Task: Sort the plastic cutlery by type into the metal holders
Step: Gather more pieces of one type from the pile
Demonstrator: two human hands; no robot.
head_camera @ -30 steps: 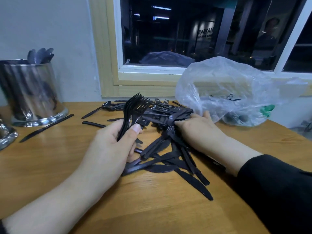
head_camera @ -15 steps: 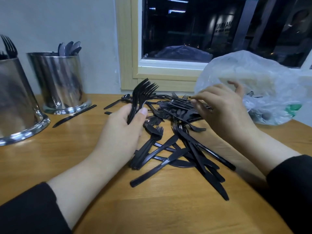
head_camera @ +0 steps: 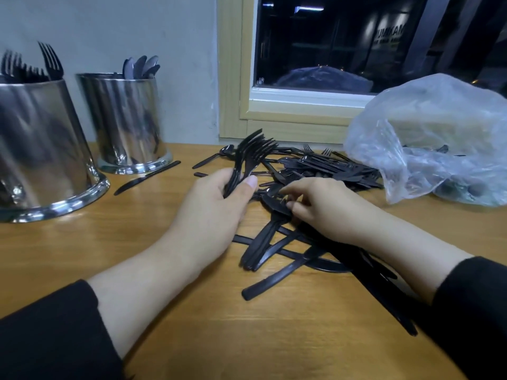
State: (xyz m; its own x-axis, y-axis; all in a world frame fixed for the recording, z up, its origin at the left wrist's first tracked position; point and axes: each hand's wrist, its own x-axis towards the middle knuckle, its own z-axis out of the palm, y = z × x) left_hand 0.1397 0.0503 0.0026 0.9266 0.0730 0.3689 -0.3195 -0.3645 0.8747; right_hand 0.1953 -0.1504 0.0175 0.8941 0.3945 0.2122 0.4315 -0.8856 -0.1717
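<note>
Centrally, a loose pile of glossy black plastic cutlery (head_camera: 315,171) lies on the wooden tabletop (head_camera: 68,250). Left hand (head_camera: 216,204): fingers curled round a bunch of black plastic forks (head_camera: 247,160), tines fanned upward. Right hand (head_camera: 326,207): fingers bent down onto the pile, touching pieces; whether it grips 1 cannot be told. 2 polished, flared metal holders stand left: the near holder (head_camera: 41,149) has forks, the far holder (head_camera: 129,122) rounded ends. A single black knife (head_camera: 146,178) lies beside it. A crinkled clear plastic bag (head_camera: 439,138) sits right, under a dark window (head_camera: 356,45).
</note>
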